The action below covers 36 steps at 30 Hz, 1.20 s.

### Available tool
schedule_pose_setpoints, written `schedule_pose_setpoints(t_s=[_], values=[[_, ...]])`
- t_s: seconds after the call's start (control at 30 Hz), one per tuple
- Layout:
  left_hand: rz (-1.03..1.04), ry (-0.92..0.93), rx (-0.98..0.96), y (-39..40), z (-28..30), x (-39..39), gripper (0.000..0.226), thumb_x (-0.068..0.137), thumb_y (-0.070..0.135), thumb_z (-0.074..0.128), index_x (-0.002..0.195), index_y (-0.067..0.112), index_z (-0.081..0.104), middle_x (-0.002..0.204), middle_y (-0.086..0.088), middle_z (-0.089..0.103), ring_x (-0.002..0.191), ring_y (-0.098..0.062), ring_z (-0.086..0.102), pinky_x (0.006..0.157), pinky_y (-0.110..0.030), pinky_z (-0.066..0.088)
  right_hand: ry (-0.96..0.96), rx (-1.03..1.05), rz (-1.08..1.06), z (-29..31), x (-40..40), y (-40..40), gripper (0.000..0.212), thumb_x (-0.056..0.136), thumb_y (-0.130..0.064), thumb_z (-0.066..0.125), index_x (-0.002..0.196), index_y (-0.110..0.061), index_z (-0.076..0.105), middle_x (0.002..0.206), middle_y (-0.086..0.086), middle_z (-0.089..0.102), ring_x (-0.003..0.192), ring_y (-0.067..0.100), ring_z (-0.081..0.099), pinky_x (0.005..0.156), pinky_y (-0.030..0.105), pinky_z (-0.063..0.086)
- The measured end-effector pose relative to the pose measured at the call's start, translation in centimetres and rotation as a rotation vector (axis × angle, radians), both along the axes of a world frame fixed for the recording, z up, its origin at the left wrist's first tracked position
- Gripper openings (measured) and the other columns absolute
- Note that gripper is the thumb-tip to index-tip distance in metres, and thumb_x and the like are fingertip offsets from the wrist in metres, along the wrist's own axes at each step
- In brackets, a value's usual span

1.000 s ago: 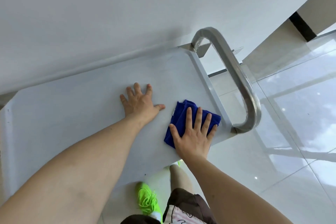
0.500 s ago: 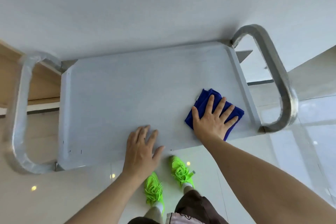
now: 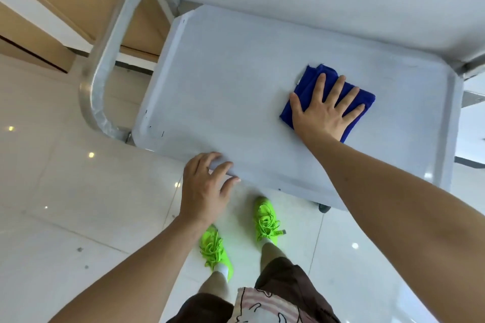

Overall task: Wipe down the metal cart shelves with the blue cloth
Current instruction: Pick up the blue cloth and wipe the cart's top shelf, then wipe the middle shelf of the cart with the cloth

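Two hands down on metal cart top shelf (image 3: 223,81). Right hand (image 3: 321,110) flat on folded blue cloth (image 3: 362,97), fingers (image 3: 338,86) straight and spread, cloth under them. Left hand (image 3: 203,189) loosely bent, touching near shelf edge, holding nothing.

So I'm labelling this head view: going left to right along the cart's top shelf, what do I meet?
Plastic-wrapped cart handle → left hand at the shelf's near edge → right hand flat on the blue cloth.
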State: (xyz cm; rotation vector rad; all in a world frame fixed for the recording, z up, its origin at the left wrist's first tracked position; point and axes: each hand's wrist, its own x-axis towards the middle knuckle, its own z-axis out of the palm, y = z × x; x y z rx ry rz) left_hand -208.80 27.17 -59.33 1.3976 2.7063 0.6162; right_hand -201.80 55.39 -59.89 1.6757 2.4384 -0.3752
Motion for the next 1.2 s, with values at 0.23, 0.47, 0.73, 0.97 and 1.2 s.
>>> schedule_pose_setpoints(t_s=[0.23,0.47,0.73,0.97,1.2], values=[[0.034,-0.006,0.119,-1.6,-0.4,-1.6,0.019,0.078,0.036,0.077,0.090,0.021,0.076,0.100,-0.005,0.069,0.099,-0.028,0.061,0.088,-0.038,0.049,-0.005,0.010,0.175,0.3,-2.3,-5.1,0.090,0.087,-0.083,0.004,0.160,-0.032,-0.004,0.169,0.006,-0.008,0.152,0.040,-0.013,0.117,0.065,-0.011],[-0.066,-0.069,0.045,-2.0,0.3,-2.8,0.021,0.071,0.035,0.083,0.088,0.024,0.079,0.094,-0.005,0.071,0.086,-0.028,0.060,0.075,-0.037,0.051,0.012,0.019,0.273,0.5,-0.5,-13.0,0.082,0.091,-0.079,0.016,0.160,-0.036,0.005,0.170,0.002,0.000,0.154,0.036,-0.006,0.120,0.060,-0.005],[-0.176,0.029,-0.169,-3.4,0.6,-2.2,0.051,0.081,0.030,0.074,0.129,0.016,0.059,0.135,-0.014,0.055,0.125,-0.034,0.046,0.105,-0.046,0.038,0.178,0.217,0.170,1.6,4.6,-22.3,0.037,0.095,-0.039,0.053,0.126,-0.020,0.060,0.116,0.011,0.058,0.096,0.037,0.045,0.080,0.046,0.037],[-0.222,-0.126,-0.203,-9.2,-1.4,3.1,0.055,0.087,0.013,0.061,0.140,0.011,0.049,0.155,-0.017,0.033,0.139,-0.037,0.034,0.112,-0.047,0.031,0.291,0.126,0.053,0.7,11.0,-25.6,0.032,0.094,-0.032,0.062,0.122,-0.016,0.064,0.108,0.012,0.056,0.090,0.035,0.055,0.069,0.037,0.036],[-0.286,-0.199,-0.249,-5.6,-6.2,8.4,0.048,0.087,0.016,0.064,0.134,0.010,0.055,0.146,-0.019,0.046,0.134,-0.034,0.043,0.111,-0.045,0.036,0.252,0.117,-0.046,-4.9,18.3,-24.4,0.034,0.093,-0.035,0.062,0.122,-0.017,0.063,0.104,0.012,0.060,0.087,0.034,0.057,0.074,0.038,0.040]])
